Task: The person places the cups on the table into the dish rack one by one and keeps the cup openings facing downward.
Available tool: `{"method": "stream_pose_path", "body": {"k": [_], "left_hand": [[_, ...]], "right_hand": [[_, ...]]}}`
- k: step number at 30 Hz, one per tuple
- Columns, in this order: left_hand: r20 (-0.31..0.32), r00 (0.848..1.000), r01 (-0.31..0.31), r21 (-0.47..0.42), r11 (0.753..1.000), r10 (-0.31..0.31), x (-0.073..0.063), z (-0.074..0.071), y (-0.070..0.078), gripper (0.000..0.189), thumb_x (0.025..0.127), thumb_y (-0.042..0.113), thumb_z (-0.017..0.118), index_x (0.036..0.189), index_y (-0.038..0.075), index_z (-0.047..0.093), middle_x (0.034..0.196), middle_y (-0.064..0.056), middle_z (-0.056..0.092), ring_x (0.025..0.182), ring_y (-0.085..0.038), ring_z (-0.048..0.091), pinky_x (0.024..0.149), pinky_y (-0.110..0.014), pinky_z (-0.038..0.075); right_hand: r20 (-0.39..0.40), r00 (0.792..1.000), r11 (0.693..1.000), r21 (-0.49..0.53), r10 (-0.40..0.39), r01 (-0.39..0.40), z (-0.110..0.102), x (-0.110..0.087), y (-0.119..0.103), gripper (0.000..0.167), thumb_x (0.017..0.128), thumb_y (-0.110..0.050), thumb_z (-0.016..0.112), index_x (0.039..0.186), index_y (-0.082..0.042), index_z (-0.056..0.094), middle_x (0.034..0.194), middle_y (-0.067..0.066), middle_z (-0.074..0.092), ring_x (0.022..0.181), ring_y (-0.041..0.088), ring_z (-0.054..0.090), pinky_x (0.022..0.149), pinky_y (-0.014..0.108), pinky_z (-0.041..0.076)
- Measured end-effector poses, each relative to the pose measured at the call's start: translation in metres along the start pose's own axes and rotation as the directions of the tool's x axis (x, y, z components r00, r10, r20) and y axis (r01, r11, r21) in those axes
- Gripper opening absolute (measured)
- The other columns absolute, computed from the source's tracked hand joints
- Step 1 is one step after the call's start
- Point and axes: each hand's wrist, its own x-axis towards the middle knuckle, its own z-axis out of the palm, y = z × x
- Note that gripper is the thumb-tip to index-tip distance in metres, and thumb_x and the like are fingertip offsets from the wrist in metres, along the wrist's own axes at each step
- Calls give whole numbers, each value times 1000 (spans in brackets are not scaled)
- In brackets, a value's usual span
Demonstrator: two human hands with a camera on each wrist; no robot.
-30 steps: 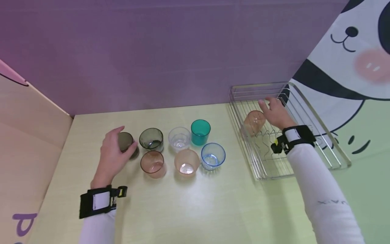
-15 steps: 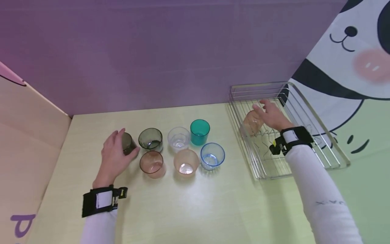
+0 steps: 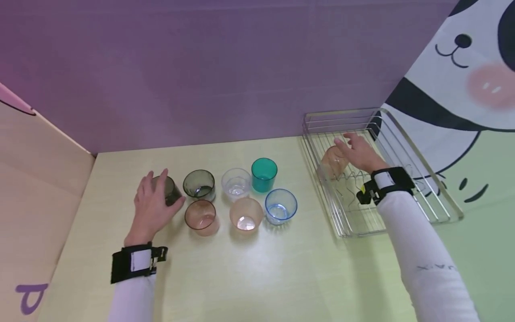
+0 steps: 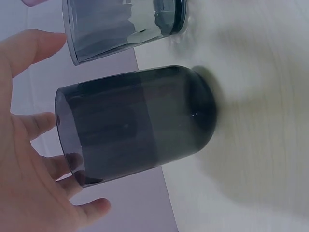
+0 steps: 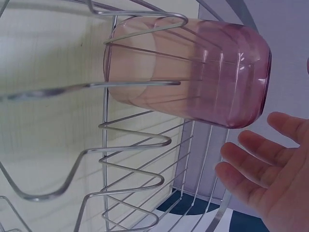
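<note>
My left hand (image 3: 150,208) is around the top of a dark smoky glass (image 4: 135,125), which stands upright on the table. In the left wrist view its thumb is stretched away from the rim, and the fingers spread behind and beside it. A second grey glass (image 3: 199,185) stands close by on the right. Over the wire rack (image 3: 338,210), my right hand (image 3: 362,153) hovers with loosely bent fingers, holding nothing. Beside it a pink-orange glass (image 5: 193,72) sits upside down among the rack's wires, its base just off the fingertips.
Several more glasses stand together mid-table: a brown-pink one (image 3: 201,217), a peach one (image 3: 246,214), a clear one (image 3: 236,183), a green one (image 3: 263,174) and a blue-rimmed one (image 3: 280,206). A purple wall (image 3: 201,80) rises behind the table.
My left hand has shifted slightly right and turned over the dark glass, its fingers now covering more of it. The right hand has moved slightly left, nearer the pink-orange glass.
</note>
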Motion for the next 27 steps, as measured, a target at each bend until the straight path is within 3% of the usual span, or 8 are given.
{"method": "stream_pose_path", "body": {"k": [8,12,15,19,27], "left_hand": [[40,999,0,-60,998,2,4,4,-4,85,91,28,64,155,1,15,155,-39,5,142,-58,7,106,-78,22],[9,1000,-14,-81,997,15,3,9,-9,73,95,18,60,152,-2,18,150,-40,7,139,-58,7,106,-73,24],[-1,1000,-11,-71,997,11,2,9,-11,65,98,15,56,152,3,22,149,-40,8,136,-59,8,102,-74,28],[23,999,32,-67,997,-31,0,6,-13,59,99,18,54,152,11,28,150,-39,7,134,-61,11,94,-77,34],[5,993,116,-76,990,-116,-4,2,-13,58,95,22,60,146,11,36,148,-37,17,125,-62,28,81,-74,44]], "right_hand": [[8,1000,1000,-10,-2,2,1,0,4,85,102,-60,24,152,9,18,147,42,28,135,55,32,108,66,33],[21,1000,1000,-6,5,-5,2,0,6,86,102,-60,23,152,10,17,148,43,27,136,55,31,108,66,32],[26,1000,1000,-5,7,-6,1,0,6,86,102,-60,21,152,11,15,147,43,27,136,55,31,109,66,32],[31,999,1000,-12,10,-10,1,0,8,86,102,-59,19,152,11,14,147,43,27,135,55,31,109,66,32],[34,999,1000,-26,15,-14,2,2,10,86,102,-60,17,152,10,14,148,43,27,135,56,31,108,66,33]]}}
